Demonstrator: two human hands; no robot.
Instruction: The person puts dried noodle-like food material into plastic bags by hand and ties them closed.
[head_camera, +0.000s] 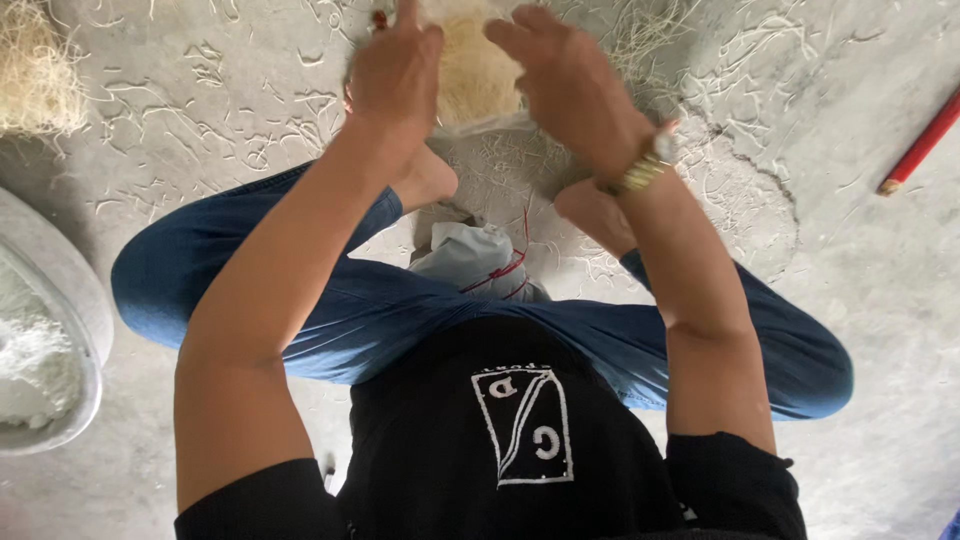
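Person seated cross-legged, both arms stretched fwd, left hand (395, 65) & right hand (565, 75) close together, fingers curled in grip, palms down, bare feet tucked.

Single head-worn camera, looks steeply down over the person's torso and crossed legs at the concrete floor (860, 250) (close range); hands sit at the top edge.

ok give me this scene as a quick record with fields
left hand: left hand gripping the bundle of pale fibre
right hand: right hand on the same bundle, gold watch at the wrist
posture: seated cross-legged on the concrete floor
nearby: metal basin with white material, red stick, loose fibre strands
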